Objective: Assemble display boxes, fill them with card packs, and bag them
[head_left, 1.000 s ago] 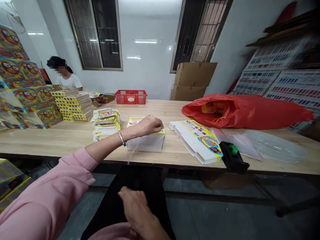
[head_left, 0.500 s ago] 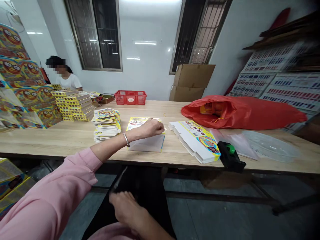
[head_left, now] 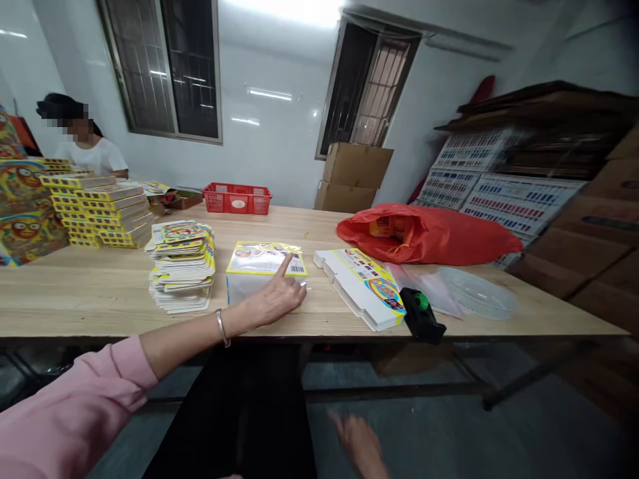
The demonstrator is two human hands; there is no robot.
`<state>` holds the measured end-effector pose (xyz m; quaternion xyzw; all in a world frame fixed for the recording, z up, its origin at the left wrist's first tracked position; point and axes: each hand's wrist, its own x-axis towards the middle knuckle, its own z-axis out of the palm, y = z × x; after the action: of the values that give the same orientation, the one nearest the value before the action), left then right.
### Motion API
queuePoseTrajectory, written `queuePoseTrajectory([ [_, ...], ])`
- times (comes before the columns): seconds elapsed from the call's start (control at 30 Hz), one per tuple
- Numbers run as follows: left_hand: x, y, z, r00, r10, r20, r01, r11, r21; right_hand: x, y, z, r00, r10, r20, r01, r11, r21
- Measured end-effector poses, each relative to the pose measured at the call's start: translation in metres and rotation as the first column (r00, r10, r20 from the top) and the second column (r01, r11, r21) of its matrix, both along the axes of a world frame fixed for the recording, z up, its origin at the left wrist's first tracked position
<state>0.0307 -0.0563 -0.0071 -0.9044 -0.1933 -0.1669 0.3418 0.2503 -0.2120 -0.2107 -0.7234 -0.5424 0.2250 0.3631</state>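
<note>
A yellow-printed carton (head_left: 264,261) with a pale white front stands on the wooden table (head_left: 100,299). My left hand (head_left: 274,299) rests against its front right corner, index finger stretched across the top, not gripping it. A loose stack of printed yellow packaging (head_left: 182,266) lies to the left of the carton. A flattened yellow-and-white box blank (head_left: 359,286) lies to its right. My right hand (head_left: 357,442) is blurred, low below the table edge, over the floor, fingers apart and apparently empty.
Stacked yellow boxes (head_left: 102,213) stand at the far left, near a seated co-worker (head_left: 84,146). A red plastic bag (head_left: 424,236), a black tape dispenser (head_left: 422,316) and a clear plastic lid (head_left: 476,293) lie on the right. A red basket (head_left: 237,198) stands at the table's far side.
My view has swung, shifting everything left. My left hand has slid off the carton's top to its front corner, index finger extended. My right hand has moved right and lower, and the dark strip near it has gone.
</note>
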Motion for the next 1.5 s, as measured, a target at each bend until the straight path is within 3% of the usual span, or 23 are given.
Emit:
queuePoseTrajectory([
  [0.1, 0.002, -0.008, 0.003, 1.000, -0.004, -0.015, 0.004, 1.000, 0.029, -0.003, 0.058, 0.069, 0.946, 0.112, -0.304, -0.073, 0.988, 0.137],
  [0.17, 0.005, -0.010, 0.005, 0.999, 0.012, -0.030, -0.012, 1.000, 0.018, -0.015, 0.096, 0.117, 0.819, 0.131, -0.558, -0.028, 0.981, 0.190],
  [0.23, 0.007, -0.012, 0.007, 0.997, 0.046, -0.055, -0.047, 0.999, -0.001, -0.034, 0.126, 0.152, 0.697, 0.212, -0.685, -0.108, 0.975, 0.193],
  [0.33, 0.001, -0.015, 0.009, 1.000, 0.026, 0.012, -0.025, 0.996, -0.086, -0.059, 0.149, 0.169, 0.615, 0.333, -0.714, -0.215, 0.943, 0.255],
  [0.4, -0.015, -0.016, 0.007, 0.974, 0.024, 0.226, 0.014, 0.986, -0.165, -0.067, 0.152, 0.166, 0.617, 0.355, -0.702, -0.212, 0.934, 0.287],
  [0.43, -0.027, -0.017, 0.003, 0.917, 0.066, 0.393, 0.018, 0.978, -0.206, -0.067, 0.152, 0.163, 0.621, 0.351, -0.701, -0.204, 0.936, 0.288],
  [0.47, -0.040, -0.017, -0.003, 0.809, 0.141, 0.570, 0.012, 0.966, -0.257, -0.067, 0.152, 0.160, 0.620, 0.344, -0.705, -0.199, 0.938, 0.283],
  [0.53, -0.070, -0.016, -0.018, 0.452, 0.372, 0.811, 0.006, 0.908, -0.419, -0.063, 0.151, 0.156, 0.610, 0.336, -0.717, -0.206, 0.942, 0.266],
  [0.6, -0.097, -0.013, -0.034, 0.090, 0.605, 0.791, 0.096, 0.786, -0.611, -0.060, 0.151, 0.155, 0.598, 0.342, -0.725, -0.216, 0.940, 0.265],
  [0.63, -0.108, -0.011, -0.040, -0.023, 0.695, 0.719, 0.183, 0.710, -0.680, -0.059, 0.151, 0.154, 0.595, 0.350, -0.723, -0.225, 0.937, 0.268],
  [0.67, -0.116, -0.009, -0.043, -0.082, 0.767, 0.637, 0.290, 0.630, -0.721, -0.059, 0.152, 0.153, 0.597, 0.359, -0.718, -0.233, 0.933, 0.273],
  [0.7, -0.122, -0.007, -0.044, -0.087, 0.822, 0.562, 0.405, 0.545, -0.734, -0.059, 0.152, 0.152, 0.602, 0.367, -0.709, -0.240, 0.930, 0.277],
  [0.73, -0.126, -0.005, -0.042, -0.047, 0.863, 0.503, 0.515, 0.453, -0.728, -0.059, 0.153, 0.151, 0.610, 0.372, -0.700, -0.244, 0.928, 0.281],
  [0.8, -0.128, 0.000, -0.031, 0.100, 0.896, 0.433, 0.666, 0.263, -0.698, -0.059, 0.154, 0.148, 0.623, 0.377, -0.685, -0.245, 0.926, 0.287],
  [0.87, -0.126, 0.005, -0.018, 0.218, 0.885, 0.411, 0.718, 0.140, -0.682, -0.059, 0.154, 0.144, 0.635, 0.377, -0.674, -0.238, 0.926, 0.294],
  [1.03, -0.122, 0.017, -0.002, 0.288, 0.874, 0.392, 0.674, 0.105, -0.731, -0.059, 0.154, 0.139, 0.670, 0.357, -0.651, -0.219, 0.933, 0.286],
  [1.17, -0.125, 0.021, 0.005, 0.328, 0.870, 0.367, 0.730, 0.012, -0.683, -0.061, 0.155, 0.140, 0.720, 0.349, -0.600, -0.190, 0.930, 0.314],
  [1.3, -0.122, 0.026, 0.018, 0.379, 0.884, 0.275, 0.635, -0.031, -0.772, -0.064, 0.155, 0.139, 0.755, 0.335, -0.564, -0.158, 0.928, 0.338],
  [1.43, -0.117, 0.037, 0.026, 0.429, 0.889, 0.161, 0.551, -0.116, -0.827, -0.066, 0.155, 0.137, 0.771, 0.330, -0.545, -0.142, 0.923, 0.357],
  [1.5, -0.117, 0.041, 0.028, 0.452, 0.887, 0.090, 0.535, -0.189, -0.823, -0.066, 0.155, 0.137, 0.766, 0.328, -0.552, -0.142, 0.925, 0.353],
])
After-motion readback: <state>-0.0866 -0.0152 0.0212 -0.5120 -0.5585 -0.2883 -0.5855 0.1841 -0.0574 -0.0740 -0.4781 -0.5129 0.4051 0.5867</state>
